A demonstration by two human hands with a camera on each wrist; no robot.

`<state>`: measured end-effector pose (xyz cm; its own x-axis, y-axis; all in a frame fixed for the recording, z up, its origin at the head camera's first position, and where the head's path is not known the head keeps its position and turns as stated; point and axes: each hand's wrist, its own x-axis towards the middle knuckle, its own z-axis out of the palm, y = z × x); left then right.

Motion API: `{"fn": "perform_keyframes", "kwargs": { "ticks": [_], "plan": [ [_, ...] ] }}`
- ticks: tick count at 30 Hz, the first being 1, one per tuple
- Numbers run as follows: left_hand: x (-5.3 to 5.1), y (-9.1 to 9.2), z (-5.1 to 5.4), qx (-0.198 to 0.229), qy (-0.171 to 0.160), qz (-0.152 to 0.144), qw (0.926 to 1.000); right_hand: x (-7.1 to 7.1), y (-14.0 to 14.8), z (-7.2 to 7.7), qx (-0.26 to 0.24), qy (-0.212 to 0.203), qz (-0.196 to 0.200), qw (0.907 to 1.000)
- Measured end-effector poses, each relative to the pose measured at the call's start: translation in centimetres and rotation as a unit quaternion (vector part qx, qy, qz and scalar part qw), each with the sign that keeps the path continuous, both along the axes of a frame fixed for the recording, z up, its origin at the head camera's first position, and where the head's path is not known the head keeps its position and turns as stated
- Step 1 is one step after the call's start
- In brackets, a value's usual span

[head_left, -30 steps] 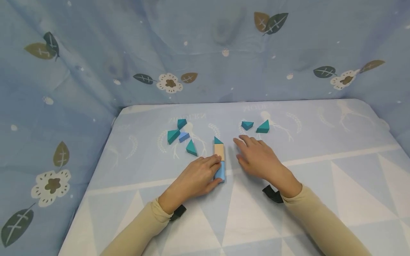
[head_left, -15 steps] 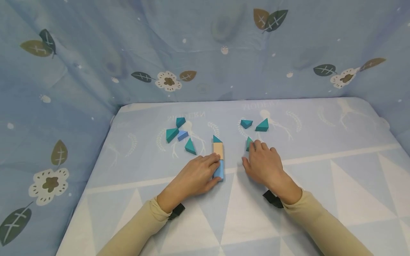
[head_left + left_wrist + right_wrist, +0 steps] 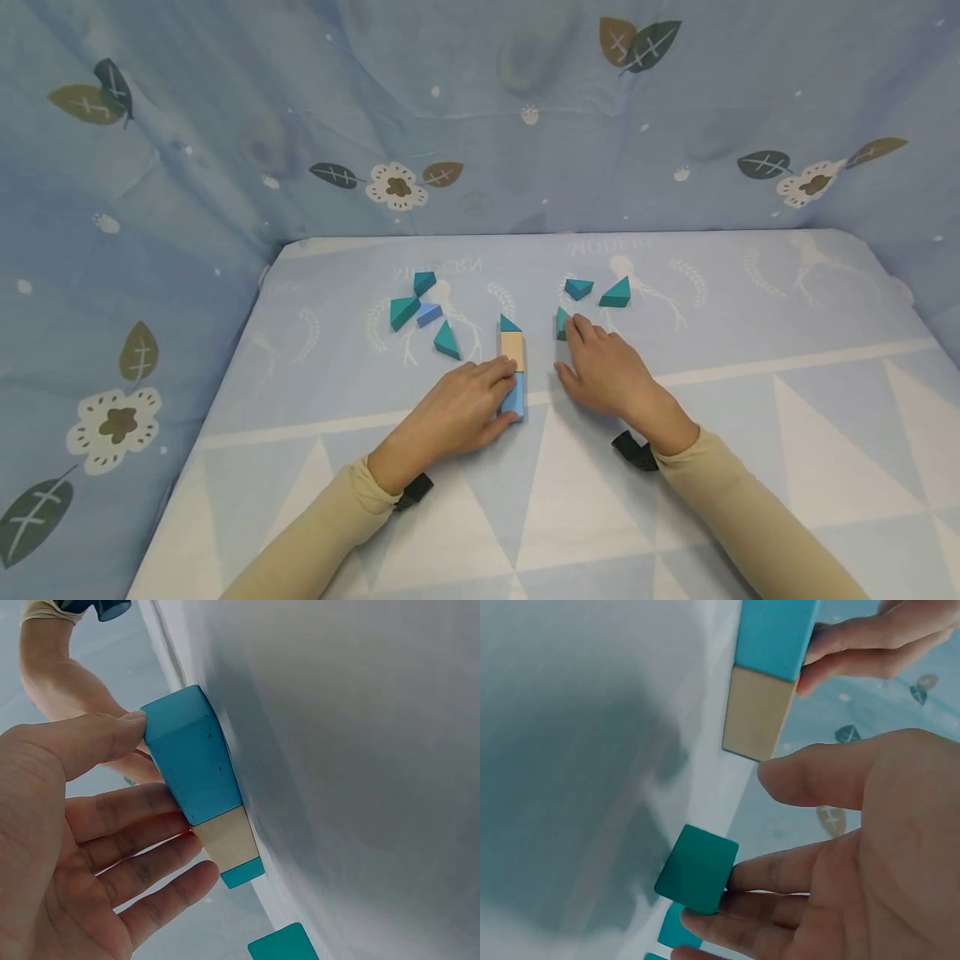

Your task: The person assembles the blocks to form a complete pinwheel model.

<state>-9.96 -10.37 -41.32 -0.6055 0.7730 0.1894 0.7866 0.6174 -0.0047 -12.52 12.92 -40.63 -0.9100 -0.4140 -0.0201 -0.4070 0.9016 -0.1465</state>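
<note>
Row: light blue block (image 3: 513, 403) nearest the person, tan block (image 3: 512, 350) butted beyond it, teal wedge (image 3: 509, 323) at the far end.
Left hand: (image 3: 467, 407) lies along the row's left side, thumb against the blue block's near end; fingers extended, touching rather than clamped.
Right hand: (image 3: 606, 367) touches the green block (image 3: 561, 324) with extended fingers; thumb apart from it.
Green block position: right of the row's far end, near but not touching.
Steadying, as judged: maintain light, even left-hand contact; excess thumb pressure could push the joints out of line.
Guiding, as judged: keep the green block flat, fingers low, and the right thumb away from the tan block.
Loose blocks: four at left, including a small blue block (image 3: 430, 314); two teal at far right.
Surface: table (image 3: 720, 321) under pale patterned cloth, white triangles on the near part.
Room: blue curtain (image 3: 480, 92), printed with leaves and flowers, hangs behind and at left.
</note>
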Motion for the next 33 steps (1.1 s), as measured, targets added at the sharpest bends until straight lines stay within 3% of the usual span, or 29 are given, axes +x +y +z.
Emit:
{"fn": "perform_keyframes", "kwargs": {
  "ticks": [10, 17, 23, 33],
  "plan": [
    [0.1, 0.0, 0.4, 0.005, 0.007, -0.001, 1.0, 0.6, -0.7, 0.0, 0.026, 0.075, -0.01, 0.9968],
    [0.0, 0.1, 0.3, 0.001, 0.005, -0.003, 1.0, 0.1, -0.4, -0.1, 0.022, 0.049, 0.002, 0.9985],
    [-0.1, 0.1, 0.1, -0.003, 0.002, -0.005, 1.0, -1.0, 0.1, -0.5, -0.018, 0.018, 0.04, 0.9988],
    [0.0, 0.1, 0.2, -0.011, -0.001, -0.003, 0.9999, -2.7, -0.1, -0.5, -0.043, -0.002, 0.064, 0.997]
  ]
}}
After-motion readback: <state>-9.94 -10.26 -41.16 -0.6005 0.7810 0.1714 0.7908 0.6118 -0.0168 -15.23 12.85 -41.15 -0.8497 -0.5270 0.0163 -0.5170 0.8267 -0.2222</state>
